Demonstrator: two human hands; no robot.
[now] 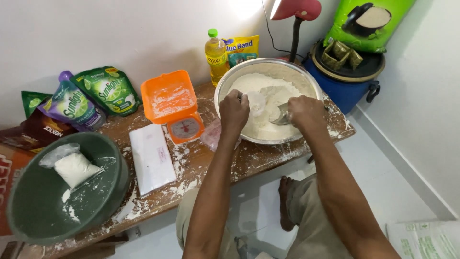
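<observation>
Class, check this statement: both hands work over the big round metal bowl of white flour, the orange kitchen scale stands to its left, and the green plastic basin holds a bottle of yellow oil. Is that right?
Not quite. The head view shows the green plastic basin holding a clear bag of white powder, not a bottle. The rest stands: left hand and right hand over the metal bowl, orange kitchen scale to its left.

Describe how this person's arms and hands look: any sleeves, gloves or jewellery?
Both arms are bare up to the picture's edge, with no sleeves in view. The left hand and the right hand wear no gloves, and no rings, watch or bracelets show. Lower down, khaki-coloured shorts cover the legs, and the feet are bare.
</observation>
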